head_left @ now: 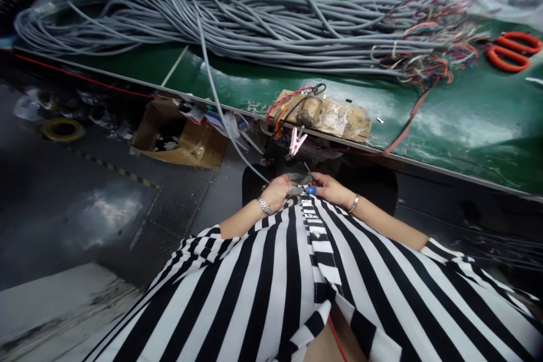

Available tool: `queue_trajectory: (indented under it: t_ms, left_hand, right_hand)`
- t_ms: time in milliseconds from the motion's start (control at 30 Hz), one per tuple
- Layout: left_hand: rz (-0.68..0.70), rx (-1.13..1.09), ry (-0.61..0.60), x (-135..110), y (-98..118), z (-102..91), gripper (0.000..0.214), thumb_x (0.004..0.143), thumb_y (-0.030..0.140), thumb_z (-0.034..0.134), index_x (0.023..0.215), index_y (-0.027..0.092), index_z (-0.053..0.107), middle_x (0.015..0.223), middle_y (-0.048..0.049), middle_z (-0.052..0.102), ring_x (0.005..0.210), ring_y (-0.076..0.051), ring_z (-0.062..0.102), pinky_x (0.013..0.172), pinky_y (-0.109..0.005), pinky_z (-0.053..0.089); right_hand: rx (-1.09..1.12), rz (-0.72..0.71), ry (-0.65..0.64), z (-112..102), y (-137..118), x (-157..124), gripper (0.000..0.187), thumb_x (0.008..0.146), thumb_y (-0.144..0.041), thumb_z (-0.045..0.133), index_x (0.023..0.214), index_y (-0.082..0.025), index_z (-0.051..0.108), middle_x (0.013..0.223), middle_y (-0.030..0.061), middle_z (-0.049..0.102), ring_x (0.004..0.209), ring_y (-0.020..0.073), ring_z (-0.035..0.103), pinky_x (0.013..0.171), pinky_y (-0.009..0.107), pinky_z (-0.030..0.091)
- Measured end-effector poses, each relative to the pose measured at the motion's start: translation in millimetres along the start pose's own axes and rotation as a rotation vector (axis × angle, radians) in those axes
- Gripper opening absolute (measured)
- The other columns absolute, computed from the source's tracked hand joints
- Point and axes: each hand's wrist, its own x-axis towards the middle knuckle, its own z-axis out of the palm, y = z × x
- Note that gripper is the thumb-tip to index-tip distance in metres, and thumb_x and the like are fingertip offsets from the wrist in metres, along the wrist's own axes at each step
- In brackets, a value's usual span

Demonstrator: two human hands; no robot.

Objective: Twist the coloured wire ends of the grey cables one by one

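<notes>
Close in front of my striped shirt, my two hands nearly meet. My left hand is closed round a grey cable, which hangs down to it from the bundle on the bench. Fingers of my right hand are pinched together right beside it, at the cable's end. Something blue wraps a fingertip there, and grey coverings show on the fingers. A thin dark strand pokes up between the hands. What the right fingers grip is too small to make out.
On the green bench lies a long bundle of grey cables with stripped coloured wire ends. Orange-handled scissors are at right. A taped wooden block with a pink clip sits at the near edge. Below stands a cardboard box.
</notes>
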Motion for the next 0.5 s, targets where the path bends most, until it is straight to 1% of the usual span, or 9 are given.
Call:
queue_trajectory:
  t_ms: [33,100,233,300,367,433,500]
  left_hand:
    - [0.001,-0.006,0.01,1,-1,-0.8,0.045,0.053,-0.001,0.074,0.096,0.009,0.064,0.074,-0.0072,0.072,0.064,-0.017,0.068,0.067,-0.029,0.054]
    - [0.005,-0.024,0.045,4,-3,-1.9,0.043,0.053,-0.002,0.072,0.094,0.009,0.064,0.072,-0.0068,0.072,0.064,-0.018,0.068,0.067,-0.03,0.054]
    - [0.005,-0.047,0.098,9,-6,-2.1,0.035,0.053,-0.002,0.072,0.086,0.009,0.066,0.067,-0.0054,0.07,0.059,-0.015,0.065,0.067,-0.029,0.053]
    - [-0.005,-0.046,0.112,11,-7,-1.7,0.032,0.053,0.0,0.074,0.083,0.009,0.066,0.065,-0.0044,0.07,0.057,-0.014,0.064,0.064,-0.027,0.051]
    - [-0.013,-0.05,0.11,12,-8,-1.7,0.03,0.053,0.001,0.074,0.08,0.01,0.067,0.063,-0.0036,0.07,0.055,-0.013,0.063,0.061,-0.026,0.05]
    - [-0.018,-0.063,0.082,12,-9,-2.3,0.028,0.052,0.001,0.075,0.078,0.01,0.068,0.061,-0.0034,0.069,0.055,-0.013,0.063,0.061,-0.025,0.05]
    - [-0.017,-0.09,0.031,12,-9,-4.0,0.027,0.052,0.001,0.075,0.077,0.009,0.069,0.061,-0.0045,0.07,0.057,-0.014,0.064,0.064,-0.027,0.052]
  right_hand:
    - [0.051,0.029,-0.01,0,-1,-1,0.04,0.067,-0.049,0.07,0.085,-0.019,0.052,0.073,-0.0034,0.052,0.065,0.0116,0.047,0.063,0.026,0.041]
    - [0.078,0.09,-0.012,0,-2,-2,0.041,0.065,-0.048,0.073,0.085,-0.019,0.051,0.072,-0.004,0.051,0.064,0.011,0.047,0.062,0.025,0.041]
    - [-0.03,0.178,0.012,-1,-6,-1,0.039,0.066,-0.047,0.071,0.083,-0.017,0.054,0.068,-0.0046,0.051,0.059,0.01,0.044,0.056,0.024,0.038]
    - [-0.138,0.169,0.023,-2,-10,0,0.033,0.067,-0.044,0.069,0.081,-0.017,0.055,0.067,-0.0042,0.051,0.058,0.0101,0.044,0.054,0.023,0.037]
    - [-0.295,0.128,0.039,-3,-16,0,0.024,0.068,-0.036,0.068,0.076,-0.017,0.055,0.065,-0.0037,0.053,0.057,0.0104,0.044,0.053,0.023,0.036]
    - [-0.439,0.082,0.052,-3,-22,-1,0.016,0.068,-0.027,0.066,0.072,-0.018,0.054,0.064,-0.003,0.055,0.057,0.0109,0.045,0.053,0.023,0.035]
    - [-0.513,0.041,0.07,-1,-25,-3,0.01,0.069,-0.022,0.064,0.073,-0.018,0.056,0.064,-0.0021,0.057,0.058,0.0119,0.048,0.054,0.023,0.037]
